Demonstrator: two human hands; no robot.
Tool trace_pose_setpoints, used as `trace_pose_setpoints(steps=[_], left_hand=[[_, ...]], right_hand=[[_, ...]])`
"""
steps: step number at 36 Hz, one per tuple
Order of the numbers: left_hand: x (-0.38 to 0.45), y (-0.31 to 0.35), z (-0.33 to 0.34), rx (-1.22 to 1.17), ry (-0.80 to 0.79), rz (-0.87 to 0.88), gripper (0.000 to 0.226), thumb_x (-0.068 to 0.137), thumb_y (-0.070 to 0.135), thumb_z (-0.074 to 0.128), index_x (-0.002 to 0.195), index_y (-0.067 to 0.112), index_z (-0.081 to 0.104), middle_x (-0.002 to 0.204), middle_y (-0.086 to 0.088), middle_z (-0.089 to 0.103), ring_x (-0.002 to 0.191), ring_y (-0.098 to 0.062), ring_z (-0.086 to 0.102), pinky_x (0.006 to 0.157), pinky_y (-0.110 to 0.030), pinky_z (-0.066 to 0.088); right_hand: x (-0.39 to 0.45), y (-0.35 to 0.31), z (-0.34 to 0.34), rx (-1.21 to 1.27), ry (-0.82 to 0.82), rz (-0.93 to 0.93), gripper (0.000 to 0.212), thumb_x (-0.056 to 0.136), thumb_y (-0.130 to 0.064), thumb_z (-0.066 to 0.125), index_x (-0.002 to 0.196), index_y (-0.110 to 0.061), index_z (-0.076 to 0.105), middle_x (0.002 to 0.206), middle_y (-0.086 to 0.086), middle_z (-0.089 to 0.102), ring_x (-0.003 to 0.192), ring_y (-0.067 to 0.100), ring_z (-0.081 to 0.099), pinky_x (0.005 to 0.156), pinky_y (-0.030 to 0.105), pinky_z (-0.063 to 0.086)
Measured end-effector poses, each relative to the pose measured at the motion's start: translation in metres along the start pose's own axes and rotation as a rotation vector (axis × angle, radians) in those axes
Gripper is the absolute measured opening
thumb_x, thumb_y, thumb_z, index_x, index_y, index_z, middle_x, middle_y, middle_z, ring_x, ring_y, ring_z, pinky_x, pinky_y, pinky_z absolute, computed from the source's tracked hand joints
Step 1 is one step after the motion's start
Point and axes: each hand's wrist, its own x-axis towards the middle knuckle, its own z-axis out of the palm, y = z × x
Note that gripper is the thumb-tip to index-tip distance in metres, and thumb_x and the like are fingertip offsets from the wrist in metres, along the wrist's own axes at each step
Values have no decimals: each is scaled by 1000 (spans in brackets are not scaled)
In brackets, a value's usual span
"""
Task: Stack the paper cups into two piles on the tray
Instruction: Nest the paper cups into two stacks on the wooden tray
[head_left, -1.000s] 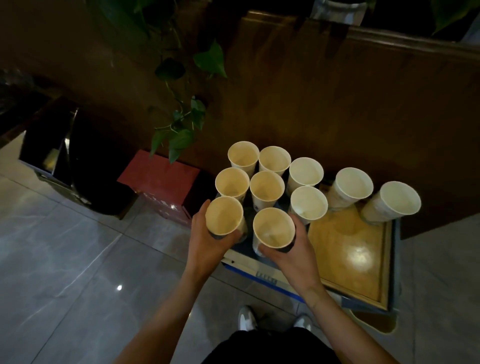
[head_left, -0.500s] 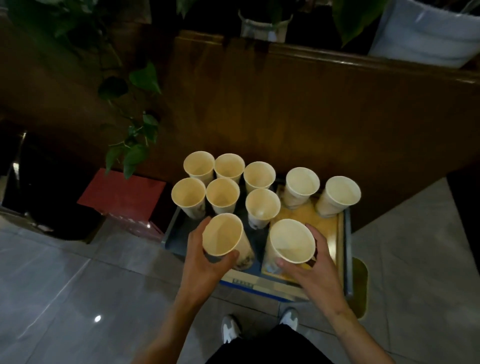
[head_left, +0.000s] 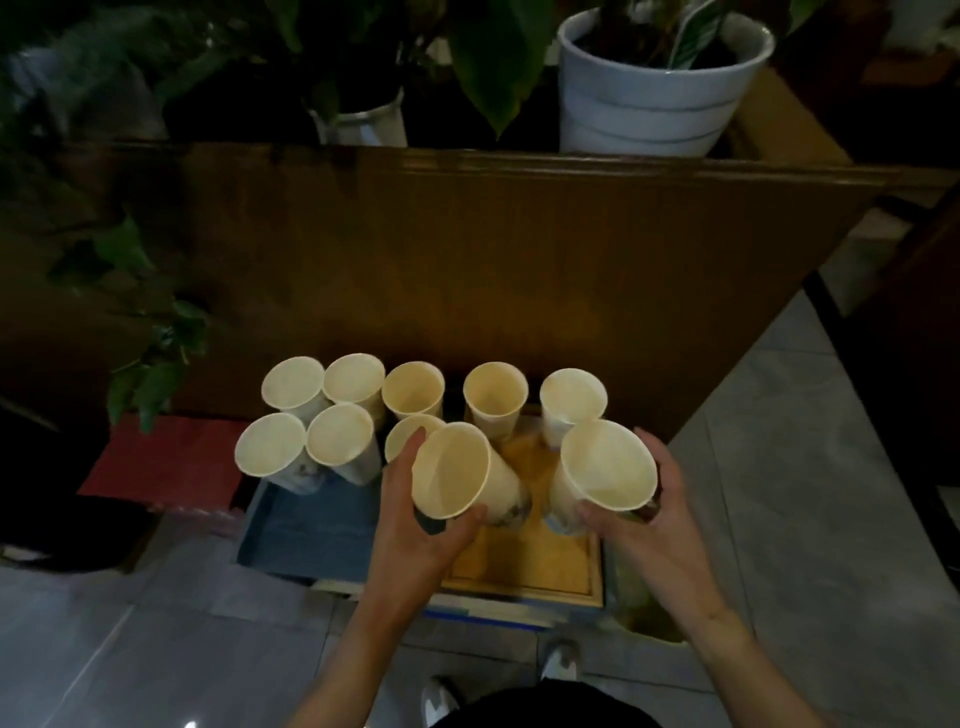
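I count ten paper cups, all mouth-up and none nested yet. Eight stand free: five in a back row along the wooden panel, and three in front of them, two at the left and one half hidden behind my left hand.

That hand is clamped around a ninth cup, the left cup, which tilts with its mouth toward me over the middle of the tray. My right hand is wrapped around the tenth, the right cup, held just beside the first over the tray's right side, also tilted. The two held cups are apart, rims not touching. Whether their bases rest on the tray or hang above it I cannot tell.

The tray is one wooden board with a raised lip, lying on the right part of a blue surface. Its near half is bare, which is the only open room on it; the back-row cups at the right stand at its far edge. The left cups stand off the tray, on the blue surface, packed rim to rim.

Beyond the panel stand two plant pots, a big white pot and a smaller pot. Left of the tray lies one red box on the grey floor. My two shoes show below the tray's near edge.
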Motion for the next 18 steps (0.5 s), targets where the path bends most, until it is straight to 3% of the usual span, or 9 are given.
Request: trace_pose_setpoints(steps=[3,7,9,11,13,18], left_hand=[[9,7,14,15,9,39,96,68,50,75,148,36,25,148,14,36,136,-5,39,105,-42,47],[19,16,26,23,46,75,94,65,52,74,146,42,25,144,23,35,130,4,40,90,-14,49],[24,22,31,27,61,81,94,64,52,72,145,45,23,142,25,33,129,6,39,87,-9,48],[31,29,34,49,80,96,94,63,54,71,143,46,22,142,18,33,128,5,39,92,-15,48],[38,35,36,89,94,116,96,62,55,70,144,43,22,144,11,30,129,-5,40,99,-30,46],[60,43,31,143,118,139,97,63,57,70,146,41,22,143,9,31,131,-11,38,106,-40,43]], right_hand=[[8,-3,-17,38,15,0,90,50,-59,87,124,-65,36,109,-48,47,105,-19,49,73,9,50],[21,-6,-33,25,12,-34,97,48,-64,84,130,-61,32,114,-44,47,110,-10,51,90,36,53],[28,-10,-37,26,22,-57,100,47,-65,83,132,-59,31,115,-43,46,113,-7,50,95,41,51],[36,-15,-40,18,39,-85,100,47,-67,82,133,-58,30,118,-40,46,117,-2,49,97,41,50],[44,-20,-40,-7,54,-120,99,51,-66,81,134,-57,29,121,-38,44,119,-2,47,97,39,50],[65,-27,-35,-46,81,-190,99,56,-68,78,139,-50,27,126,-36,40,122,-3,43,96,40,50]])
